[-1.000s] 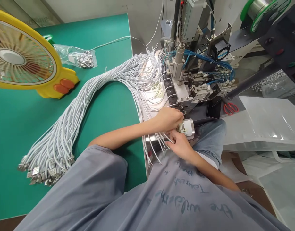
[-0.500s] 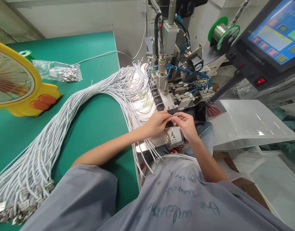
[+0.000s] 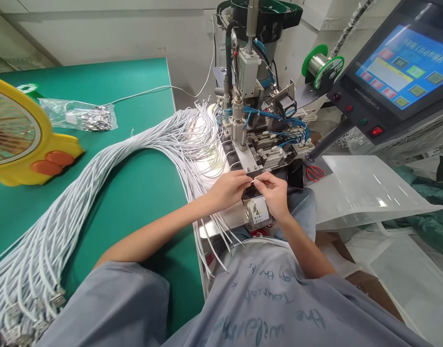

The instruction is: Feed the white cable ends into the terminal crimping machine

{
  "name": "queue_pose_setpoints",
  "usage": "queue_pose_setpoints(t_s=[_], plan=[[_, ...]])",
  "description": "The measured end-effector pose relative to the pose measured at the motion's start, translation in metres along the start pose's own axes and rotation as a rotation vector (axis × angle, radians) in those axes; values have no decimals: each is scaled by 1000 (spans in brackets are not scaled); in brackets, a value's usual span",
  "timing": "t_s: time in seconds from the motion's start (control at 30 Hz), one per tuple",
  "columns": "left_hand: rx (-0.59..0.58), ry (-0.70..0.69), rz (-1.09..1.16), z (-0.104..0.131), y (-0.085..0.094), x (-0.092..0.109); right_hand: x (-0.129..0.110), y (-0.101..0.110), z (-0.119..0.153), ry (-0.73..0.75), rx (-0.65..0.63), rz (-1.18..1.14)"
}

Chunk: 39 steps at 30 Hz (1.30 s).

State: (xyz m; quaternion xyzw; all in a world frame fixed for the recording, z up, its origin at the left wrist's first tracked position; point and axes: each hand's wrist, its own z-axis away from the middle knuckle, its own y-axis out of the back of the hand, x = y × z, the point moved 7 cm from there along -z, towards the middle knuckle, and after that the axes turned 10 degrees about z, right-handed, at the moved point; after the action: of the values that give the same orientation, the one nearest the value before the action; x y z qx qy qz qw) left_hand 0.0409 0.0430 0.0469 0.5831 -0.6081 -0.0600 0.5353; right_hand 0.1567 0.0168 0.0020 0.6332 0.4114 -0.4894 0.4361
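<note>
My left hand (image 3: 231, 188) and my right hand (image 3: 272, 193) meet at the front edge of the machine (image 3: 248, 154). Both pinch the end of a white cable (image 3: 255, 180), whose tip shows as a small pale piece between the fingertips. Just below the hands is a clear box with a white label (image 3: 258, 210). To the left, a thick bundle of white cables (image 3: 135, 144) runs across the green table, its loose ends fanned out beside my left forearm. Metal connectors (image 3: 33, 313) sit on the bundle's other ends at the lower left.
A yellow fan (image 3: 44, 144) and a bag of metal parts (image 3: 93, 117) stand on the green table (image 3: 142, 202). On the right are a touchscreen (image 3: 402, 67), a solder spool (image 3: 322, 66), red scissors (image 3: 315, 173), a black phone (image 3: 295, 173) and a white plastic sheet (image 3: 373, 188).
The camera view has shifted slightly, so the scene sits a little lower and further left. Both hands stay together at the cable end, with the fingertips slightly rearranged.
</note>
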Motion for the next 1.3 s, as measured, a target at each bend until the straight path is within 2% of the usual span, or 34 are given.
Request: queue_pose_setpoints(t_s=[0.17, 0.27, 0.53, 0.6, 0.7, 0.8, 0.9, 0.97, 1.07, 1.13, 1.2, 1.3], plan=[[104, 64, 69, 1, 4, -7, -8, 3, 6, 74, 124, 213], [161, 77, 110, 2, 6, -8, -11, 3, 9, 90, 146, 272], [232, 22, 57, 3, 11, -7, -8, 1, -2, -39, -34, 190], [268, 8, 59, 4, 12, -5, -8, -1, -3, -44, -33, 146], [320, 18, 127, 6, 13, -6, -4, -5, -1, -32, 37, 46], [304, 28, 264, 5, 11, -11, 3, -7, -1, -26, 86, -97], [184, -8, 352, -1, 7, -15, 11, -7, -6, -59, -2, -183], [78, -100, 294, -4, 5, -14, 11, -5, -11, -75, -110, -138], [-13, -270, -14, -3, 1, -9, 6, 2, -17, -44, -230, 75], [5, -361, -244, 0, -1, -5, 0, 4, -18, 13, -263, 247], [61, -420, -368, 4, -4, 0, -6, 4, -17, 76, -268, 378], [159, -341, -297, 7, -5, 1, -10, 3, -12, 132, -196, 416]])
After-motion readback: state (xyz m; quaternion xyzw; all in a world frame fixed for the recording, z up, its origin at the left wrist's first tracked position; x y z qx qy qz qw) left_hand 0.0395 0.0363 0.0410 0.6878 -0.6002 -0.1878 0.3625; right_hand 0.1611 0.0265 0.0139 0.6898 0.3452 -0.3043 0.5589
